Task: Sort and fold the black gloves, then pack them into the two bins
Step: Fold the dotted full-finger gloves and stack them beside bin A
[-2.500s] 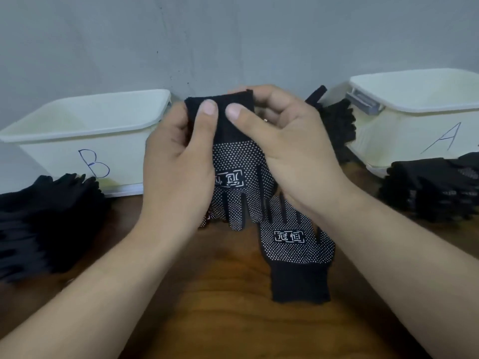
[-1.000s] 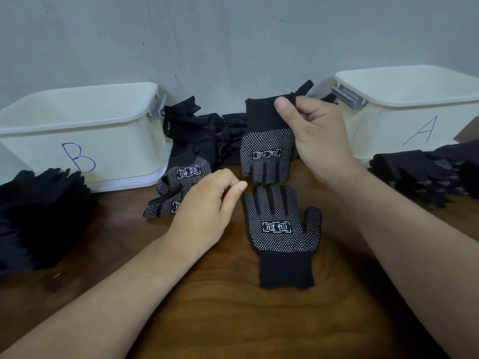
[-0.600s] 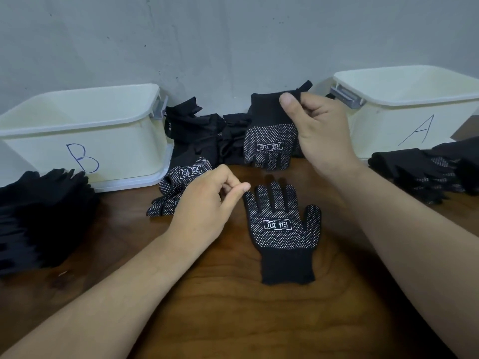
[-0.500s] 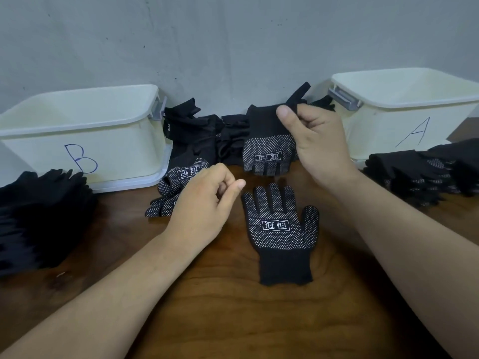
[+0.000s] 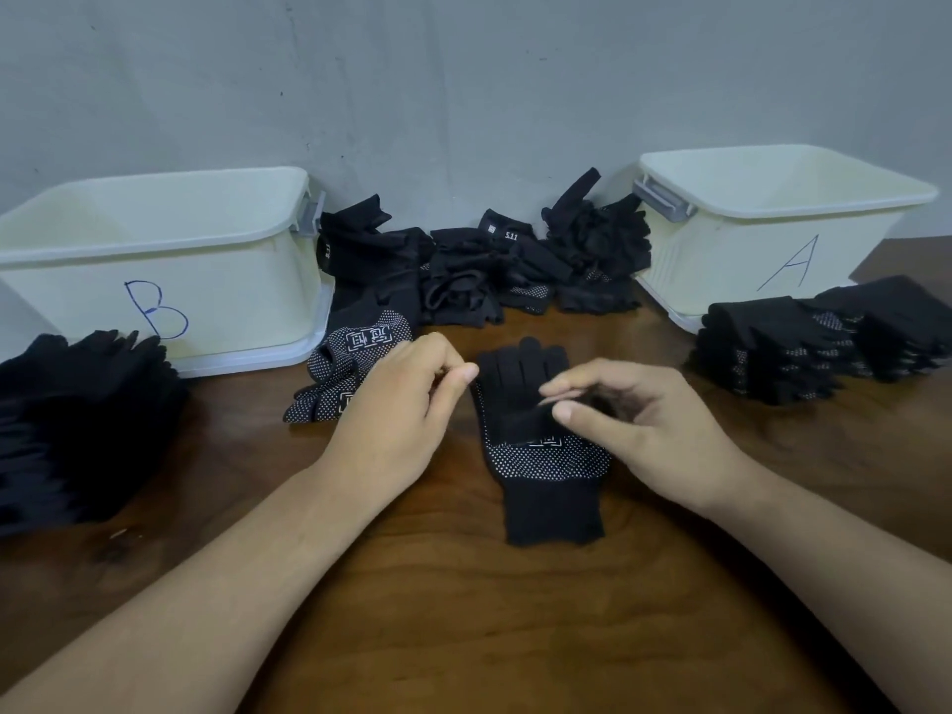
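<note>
Between bin B and bin A, pairing dotted gloves.
My right hand pinches the top glove; left hand, hold unclear. Next: square up, fold.

Dim, even light, soft shadows; right fingers motion-blurred, edges bowed.

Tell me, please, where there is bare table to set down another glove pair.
Bare wood lies along the near edge of the table, in front of the centre gloves. There is more between the left stack and the left hand, and in front of the right stack. It is crowded at the heap between bin B and bin A.
</note>
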